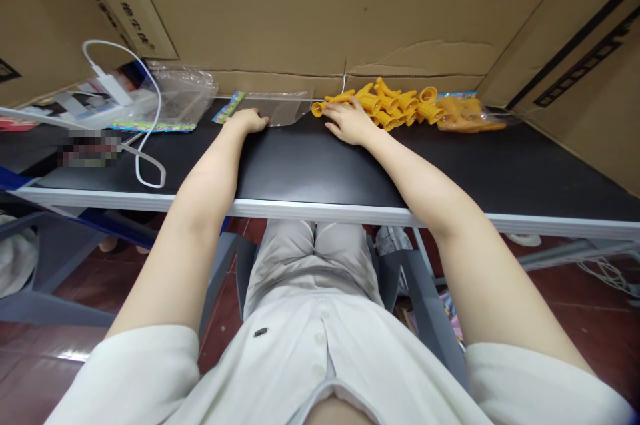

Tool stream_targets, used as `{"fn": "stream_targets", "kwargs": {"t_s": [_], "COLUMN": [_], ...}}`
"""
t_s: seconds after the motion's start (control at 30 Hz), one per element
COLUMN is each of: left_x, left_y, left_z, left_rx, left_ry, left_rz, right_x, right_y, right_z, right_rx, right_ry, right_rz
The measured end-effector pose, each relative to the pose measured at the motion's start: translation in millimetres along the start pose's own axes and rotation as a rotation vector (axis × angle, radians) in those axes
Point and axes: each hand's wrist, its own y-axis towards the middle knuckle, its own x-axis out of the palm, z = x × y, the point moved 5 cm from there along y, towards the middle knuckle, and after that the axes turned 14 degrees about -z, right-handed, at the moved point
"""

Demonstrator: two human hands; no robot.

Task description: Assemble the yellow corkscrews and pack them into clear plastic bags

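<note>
My left hand (249, 121) rests on the black table (300, 165) with its fingers curled on the near edge of a clear plastic bag (280, 107) with a colourful header card. My right hand (349, 121) lies at the left side of a pile of orange plastic trumpets (395, 105), its fingers closed around one orange trumpet (323, 107) that points left toward the bag's mouth.
A filled bag of orange trumpets (463, 115) lies right of the pile. A stack of clear bags (175, 101), a white charger and cable (145, 145) and papers sit at the left. Cardboard walls (320, 5) enclose the back and sides.
</note>
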Motion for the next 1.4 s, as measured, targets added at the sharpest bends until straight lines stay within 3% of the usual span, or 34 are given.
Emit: {"fn": "stream_targets", "kwargs": {"t_s": [0.03,0.1,0.23,0.37,0.53,0.67,0.83,1.13,1.3,1.4], "left_x": [0.3,-1.6,-9.2,-9.8,-9.2,-9.8,-10.2,-9.0,-9.1,-9.0], "left_y": [-3.4,-12.8,-28.9,-32.8,-32.0,-34.8,-35.7,-32.1,-32.7,-31.4], "left_z": [-1.4,9.3,26.8,27.3,26.8,28.9,29.4,27.7,27.3,26.4], "left_rx": [-0.154,-0.222,-0.218,-0.23,-0.239,-0.231,-0.217,-0.231,-0.217,-0.208], "left_ry": [0.039,0.089,0.109,0.101,0.116,0.108,0.096,0.123,0.097,0.099], "left_rz": [-0.054,-0.143,-0.172,-0.169,-0.158,-0.164,-0.161,-0.158,-0.168,-0.165], "right_x": [3.5,7.0,5.6,2.6,-9.7,-8.1,-3.6,-11.7,-23.2,-27.5], "right_y": [2.8,6.4,6.8,2.2,-3.2,3.6,15.1,4.2,-10.7,-15.0], "right_z": [2.7,7.5,9.1,2.8,-8.1,-8.6,-1.0,9.1,0.2,-1.0], "right_rx": [-0.002,0.007,0.028,0.058,0.199,0.316,0.336,0.412,0.477,0.494], "right_ry": [0.011,0.021,0.006,-0.008,-0.07,-0.082,0.021,0.104,0.142,0.202], "right_rz": [-0.033,-0.067,-0.072,-0.09,0.052,0.075,0.157,0.011,-0.083,-0.076]}}
